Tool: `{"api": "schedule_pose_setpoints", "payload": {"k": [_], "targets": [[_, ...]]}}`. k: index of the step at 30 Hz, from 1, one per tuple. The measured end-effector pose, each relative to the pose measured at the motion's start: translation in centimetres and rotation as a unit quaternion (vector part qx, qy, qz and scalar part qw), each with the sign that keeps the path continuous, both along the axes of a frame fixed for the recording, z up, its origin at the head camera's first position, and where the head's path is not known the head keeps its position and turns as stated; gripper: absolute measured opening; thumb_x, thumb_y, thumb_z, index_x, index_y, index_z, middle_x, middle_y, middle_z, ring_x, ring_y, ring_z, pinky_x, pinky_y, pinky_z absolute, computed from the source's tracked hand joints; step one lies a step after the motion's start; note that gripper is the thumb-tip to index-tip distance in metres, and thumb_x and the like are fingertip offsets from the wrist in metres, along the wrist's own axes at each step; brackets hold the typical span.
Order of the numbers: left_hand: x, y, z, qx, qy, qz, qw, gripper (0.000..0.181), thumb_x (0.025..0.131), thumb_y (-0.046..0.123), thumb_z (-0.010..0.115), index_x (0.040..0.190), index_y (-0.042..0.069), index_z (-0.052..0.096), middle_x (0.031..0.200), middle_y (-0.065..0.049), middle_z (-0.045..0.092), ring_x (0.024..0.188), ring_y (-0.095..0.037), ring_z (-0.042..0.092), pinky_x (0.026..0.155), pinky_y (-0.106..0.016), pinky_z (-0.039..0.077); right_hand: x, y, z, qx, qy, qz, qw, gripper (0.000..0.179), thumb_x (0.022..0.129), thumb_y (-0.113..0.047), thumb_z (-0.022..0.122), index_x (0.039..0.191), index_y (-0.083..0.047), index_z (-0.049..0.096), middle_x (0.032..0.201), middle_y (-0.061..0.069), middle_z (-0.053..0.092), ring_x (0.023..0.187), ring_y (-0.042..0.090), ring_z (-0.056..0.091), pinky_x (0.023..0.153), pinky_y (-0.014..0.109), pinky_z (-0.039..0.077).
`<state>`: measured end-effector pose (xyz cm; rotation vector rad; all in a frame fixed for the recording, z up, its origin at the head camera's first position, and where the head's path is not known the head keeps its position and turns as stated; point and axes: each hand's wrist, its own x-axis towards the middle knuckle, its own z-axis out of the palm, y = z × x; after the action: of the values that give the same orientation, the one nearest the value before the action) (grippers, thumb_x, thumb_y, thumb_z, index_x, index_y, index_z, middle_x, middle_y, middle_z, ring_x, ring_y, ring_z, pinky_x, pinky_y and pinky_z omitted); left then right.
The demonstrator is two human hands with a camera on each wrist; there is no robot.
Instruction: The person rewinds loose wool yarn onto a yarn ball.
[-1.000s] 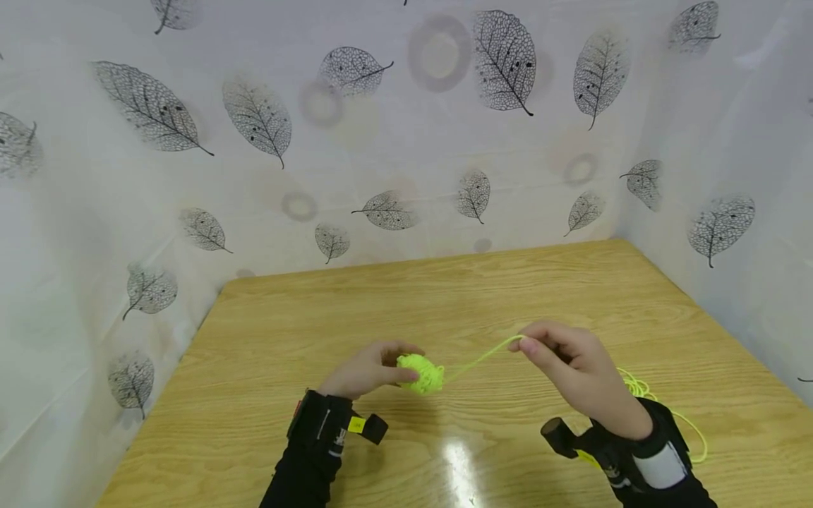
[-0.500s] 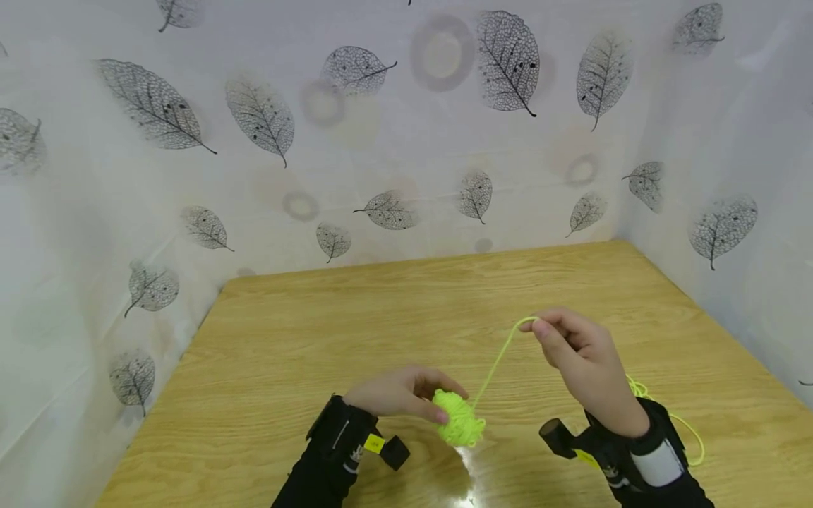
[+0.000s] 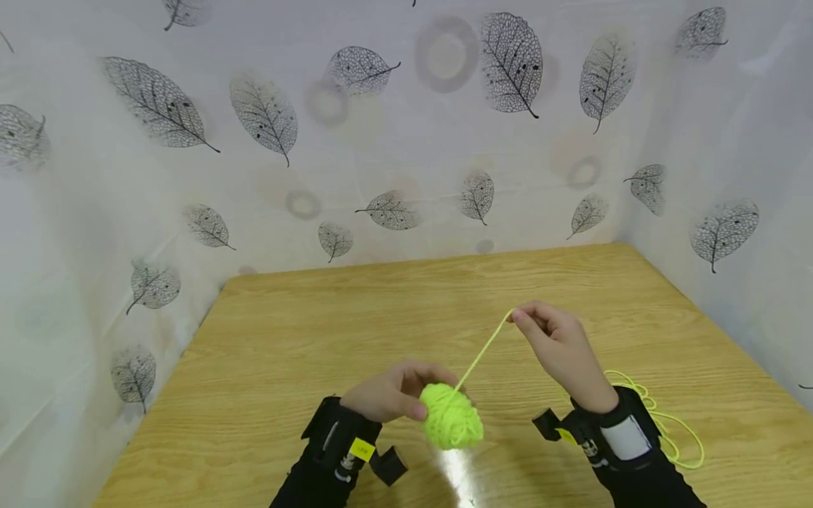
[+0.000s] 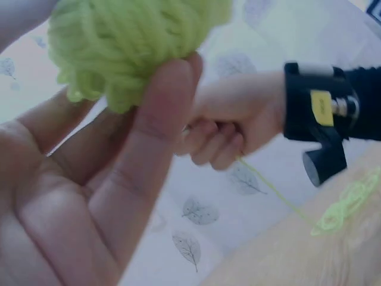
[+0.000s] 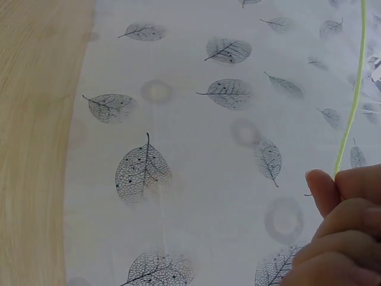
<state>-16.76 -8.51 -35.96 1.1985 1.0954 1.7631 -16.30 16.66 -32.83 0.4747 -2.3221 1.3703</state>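
Observation:
A neon-yellow ball of yarn (image 3: 452, 418) is held above the table between the thumb and fingers of my left hand (image 3: 396, 391). In the left wrist view the wound strands of the ball (image 4: 131, 44) show close up, with the thumb pressed along its side. My right hand (image 3: 559, 346) is up and to the right, pinching the yarn strand (image 3: 485, 347) between thumb and forefinger. That strand runs taut from the ball to the pinch; the right wrist view shows the strand (image 5: 355, 101) meeting the fingertips. Further yarn trails from the right hand toward the table.
Loose coils of the same yarn (image 3: 682, 441) lie on the wooden table (image 3: 356, 310) beside and behind the right wrist. A white leaf-printed sheet (image 3: 406, 155) closes off the back and both sides. A strapped camera sits on each wrist.
The left hand has moved right and nearer, turning the ball so a different side shows. The right hand rose, then shifted slightly left, still pinching the strand, which now slopes more steeply.

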Motion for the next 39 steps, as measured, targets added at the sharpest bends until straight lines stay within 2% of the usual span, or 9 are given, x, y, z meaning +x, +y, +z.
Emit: {"api": "schedule_pose_setpoints", "payload": {"k": [2, 5, 8, 13, 20, 26, 31, 35, 39], "targets": [[-0.1, -0.1, 0.0, 0.031, -0.003, 0.021, 0.9993, 0.040, 0.084, 0.035, 0.064, 0.121, 0.025, 0.056, 0.117, 0.006, 0.058, 0.099, -0.008, 0.055, 0.083, -0.020, 0.047, -0.3, 0.0, -0.4, 0.013, -0.009, 0.005, 0.9999, 0.015, 0.094, -0.010, 0.053, 0.088, -0.003, 0.066, 0.052, -0.002, 0.035, 0.041, 0.007, 0.028, 0.040, 0.024, 0.030], [-0.4, -0.4, -0.1, 0.060, -0.028, 0.057, 0.9962, 0.040, 0.084, 0.034, 0.064, 0.121, 0.024, 0.056, 0.117, 0.004, 0.058, 0.099, -0.009, 0.056, 0.083, -0.020, 0.048, -0.7, 0.0, -1.0, 0.028, -0.019, 0.019, 0.9992, 0.017, 0.094, -0.012, 0.053, 0.089, -0.003, 0.066, 0.052, -0.001, 0.034, 0.041, 0.007, 0.027, 0.041, 0.025, 0.030], [-0.6, -0.7, -0.1, 0.086, -0.057, 0.091, 0.9905, 0.039, 0.085, 0.032, 0.064, 0.122, 0.021, 0.054, 0.116, 0.002, 0.057, 0.099, -0.010, 0.055, 0.084, -0.021, 0.048, -0.9, -0.2, -1.5, 0.058, -0.034, 0.035, 0.9971, 0.019, 0.095, -0.014, 0.051, 0.091, -0.004, 0.067, 0.058, 0.000, 0.043, 0.043, 0.008, 0.028, 0.044, 0.026, 0.032], [-0.6, -0.8, 0.0, 0.124, -0.096, 0.164, 0.9738, 0.038, 0.088, 0.027, 0.062, 0.123, 0.019, 0.050, 0.116, 0.000, 0.055, 0.102, -0.012, 0.054, 0.089, -0.022, 0.046, -1.0, -0.9, -2.3, 0.135, -0.079, 0.078, 0.9845, 0.019, 0.096, -0.017, 0.050, 0.093, -0.009, 0.067, 0.068, -0.001, 0.055, 0.050, 0.009, 0.034, 0.049, 0.029, 0.035], [-0.2, -0.5, 0.8, 0.163, -0.146, 0.276, 0.9362, 0.032, 0.091, 0.016, 0.058, 0.120, 0.014, 0.048, 0.116, -0.004, 0.052, 0.104, -0.014, 0.054, 0.091, -0.023, 0.045, -0.7, -2.6, -3.1, 0.209, -0.102, 0.170, 0.9575, 0.016, 0.095, -0.016, 0.052, 0.088, -0.009, 0.066, 0.059, -0.007, 0.044, 0.047, 0.003, 0.033, 0.045, 0.024, 0.035], [-0.2, -0.2, 1.1, 0.127, -0.179, 0.392, 0.8932, 0.036, 0.085, 0.012, 0.065, 0.116, 0.012, 0.047, 0.115, -0.007, 0.048, 0.099, -0.014, 0.056, 0.087, -0.021, 0.047, 0.0, -3.7, -3.5, 0.228, -0.086, 0.225, 0.9432, 0.016, 0.094, -0.015, 0.052, 0.085, -0.014, 0.066, 0.056, -0.013, 0.037, 0.046, -0.001, 0.030, 0.045, 0.019, 0.030], [-0.5, 0.1, 0.9, 0.063, -0.148, 0.480, 0.8626, 0.040, 0.085, 0.008, 0.064, 0.119, 0.007, 0.043, 0.118, -0.009, 0.045, 0.100, -0.016, 0.054, 0.089, -0.025, 0.046, 0.7, -4.5, -3.4, 0.222, -0.081, 0.263, 0.9352, 0.017, 0.095, -0.017, 0.052, 0.086, -0.015, 0.066, 0.056, -0.015, 0.036, 0.045, -0.002, 0.028, 0.044, 0.015, 0.027], [-0.8, 0.3, 0.5, 0.009, -0.096, 0.534, 0.8398, 0.043, 0.085, 0.005, 0.064, 0.123, 0.001, 0.043, 0.118, -0.011, 0.044, 0.101, -0.020, 0.054, 0.086, -0.027, 0.046, 1.3, -4.9, -3.2, 0.221, -0.072, 0.281, 0.9311, 0.017, 0.095, -0.020, 0.052, 0.084, -0.017, 0.064, 0.057, -0.015, 0.037, 0.046, -0.003, 0.030, 0.045, 0.015, 0.029], [-1.1, 0.4, -0.4, -0.052, -0.024, 0.578, 0.8140, 0.046, 0.083, 0.009, 0.067, 0.123, 0.002, 0.046, 0.121, -0.013, 0.044, 0.105, -0.024, 0.052, 0.085, -0.030, 0.048, 1.9, -5.1, -2.8, 0.221, -0.065, 0.297, 0.9267, 0.017, 0.096, -0.022, 0.051, 0.086, -0.017, 0.064, 0.057, -0.017, 0.038, 0.046, -0.005, 0.030, 0.044, 0.013, 0.029]]}}
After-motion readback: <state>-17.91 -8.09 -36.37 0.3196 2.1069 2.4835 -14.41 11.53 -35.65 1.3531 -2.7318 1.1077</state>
